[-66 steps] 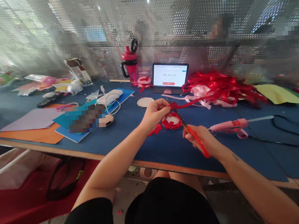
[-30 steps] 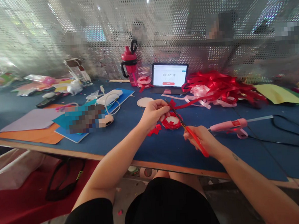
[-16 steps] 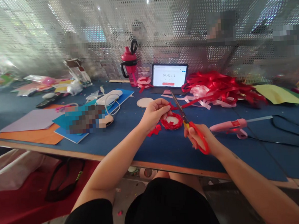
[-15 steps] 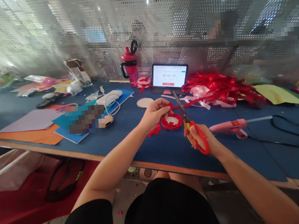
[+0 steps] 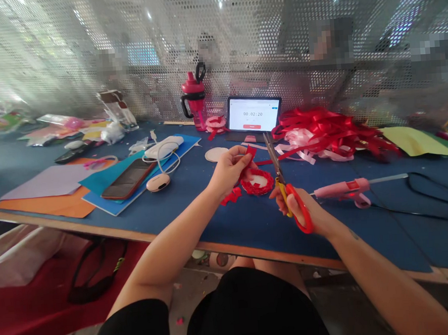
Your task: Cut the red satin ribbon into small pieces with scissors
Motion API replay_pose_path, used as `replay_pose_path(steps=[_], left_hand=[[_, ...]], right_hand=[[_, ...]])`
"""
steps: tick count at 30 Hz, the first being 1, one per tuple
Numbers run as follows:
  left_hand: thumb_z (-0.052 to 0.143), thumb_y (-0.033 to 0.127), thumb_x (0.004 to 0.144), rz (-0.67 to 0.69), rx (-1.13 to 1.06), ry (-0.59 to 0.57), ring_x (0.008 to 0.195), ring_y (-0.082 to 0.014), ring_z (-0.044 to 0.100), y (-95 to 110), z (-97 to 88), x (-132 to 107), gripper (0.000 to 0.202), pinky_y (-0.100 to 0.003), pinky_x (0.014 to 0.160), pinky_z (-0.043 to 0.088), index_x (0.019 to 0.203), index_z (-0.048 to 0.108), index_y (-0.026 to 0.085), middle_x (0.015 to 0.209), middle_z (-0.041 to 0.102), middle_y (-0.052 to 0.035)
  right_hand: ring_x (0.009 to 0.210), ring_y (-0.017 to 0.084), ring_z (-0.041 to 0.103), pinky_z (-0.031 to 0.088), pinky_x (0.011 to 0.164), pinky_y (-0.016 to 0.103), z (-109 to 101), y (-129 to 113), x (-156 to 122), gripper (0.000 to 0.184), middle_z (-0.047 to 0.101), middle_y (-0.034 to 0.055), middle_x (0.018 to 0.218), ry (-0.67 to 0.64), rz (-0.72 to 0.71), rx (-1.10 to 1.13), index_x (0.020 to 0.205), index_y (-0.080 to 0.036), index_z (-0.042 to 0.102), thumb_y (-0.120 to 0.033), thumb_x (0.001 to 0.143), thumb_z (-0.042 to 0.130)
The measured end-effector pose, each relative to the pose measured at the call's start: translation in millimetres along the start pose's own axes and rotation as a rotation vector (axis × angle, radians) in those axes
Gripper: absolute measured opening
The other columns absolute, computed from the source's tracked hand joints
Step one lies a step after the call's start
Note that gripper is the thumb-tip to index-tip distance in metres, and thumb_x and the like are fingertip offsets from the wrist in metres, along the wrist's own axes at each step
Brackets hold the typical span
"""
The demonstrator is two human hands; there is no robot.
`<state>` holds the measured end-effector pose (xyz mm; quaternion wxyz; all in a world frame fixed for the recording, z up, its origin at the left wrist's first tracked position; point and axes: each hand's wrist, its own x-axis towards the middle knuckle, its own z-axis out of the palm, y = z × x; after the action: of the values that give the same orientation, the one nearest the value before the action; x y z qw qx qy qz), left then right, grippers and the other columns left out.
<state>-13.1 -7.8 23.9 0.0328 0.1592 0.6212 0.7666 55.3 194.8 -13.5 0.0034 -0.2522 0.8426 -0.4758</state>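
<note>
Across the blue counter [image 5: 259, 241], back from its front edge, the left hand [image 5: 229, 172] pinches a red ribbon strip [image 5: 250, 154] above a red ribbon rosette [image 5: 257, 182], while the right hand [image 5: 298, 208] grips red-handled scissors [image 5: 281, 184] just beside a pink glue gun [image 5: 342, 188], and a pink bottle [image 5: 194, 101] stands upright farther back.

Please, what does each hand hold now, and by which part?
With its fingers, the left hand pinches a red ribbon strip by its lower end; the right hand grips red-handled steel scissors by their handle loops.

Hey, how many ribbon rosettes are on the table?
2: a red rosette beside the left hand, and a red-and-white rosette by the pink bottle. The ribbon pile could hide more.
</note>
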Motion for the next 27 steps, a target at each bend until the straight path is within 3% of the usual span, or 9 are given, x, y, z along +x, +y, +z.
replay_pose_path(steps=[2,4,11,16,27], left_hand=[[0.059,0.02,0.083,0.044,0.02,0.018,0.033,-0.0012,0.039,0,0.2,1,0.01,-0.013,0.034,0.027,0.08,0.05,0.016,0.052,0.055,0.006],[0.059,0.02,0.083,0.087,0.012,0.03,0.035,-0.0004,0.035,0,0.4,2,0.01,-0.013,0.036,0.025,0.078,0.051,0.016,0.051,0.051,0.0068],[0.06,0.024,0.082,0.152,0.015,0.018,0.043,-0.0013,0.043,-3,0.3,1,0.011,-0.014,0.041,0.031,0.081,0.054,0.014,0.062,0.06,0.0022],[0.062,0.026,0.079,0.162,-0.004,0.087,0.041,-0.0012,0.042,1,0.3,-2,0.016,-0.014,0.037,0.025,0.074,0.052,0.015,0.06,0.059,0.0022],[0.057,0.019,0.076,0.085,0.072,-0.016,0.034,-0.001,0.038,2,6.1,-7,0.011,-0.015,0.035,0.024,0.07,0.05,0.015,0.05,0.054,0.0045]], right_hand=[[0.062,0.017,0.052,0.044,0.056,0.029,-1,-3,-1,0.059,0.055,0.006,0.076,-0.016,-0.021,-0.114,0.099,-0.018,0.053,-0.069,0.089,0.025],[0.066,0.019,0.054,0.045,0.059,0.031,-2,-7,-1,0.062,0.056,0.0091,0.083,-0.034,-0.044,-0.2,0.102,-0.017,0.051,-0.07,0.088,0.023],[0.056,0.018,0.053,0.038,0.054,0.029,-3,-5,5,0.07,0.054,0.0035,0.067,0.013,0.004,-0.332,0.098,-0.018,0.052,-0.076,0.084,0.017],[0.054,0.017,0.05,0.035,0.053,0.027,-5,-1,7,0.067,0.053,0.0022,0.065,0.022,0.047,-0.33,0.098,-0.018,0.053,-0.074,0.086,0.018],[0.05,0.016,0.047,0.031,0.051,0.026,-4,-15,7,0.055,0.049,-0.0004,0.056,-0.044,0.053,-0.344,0.089,-0.018,0.058,-0.065,0.086,0.031]])
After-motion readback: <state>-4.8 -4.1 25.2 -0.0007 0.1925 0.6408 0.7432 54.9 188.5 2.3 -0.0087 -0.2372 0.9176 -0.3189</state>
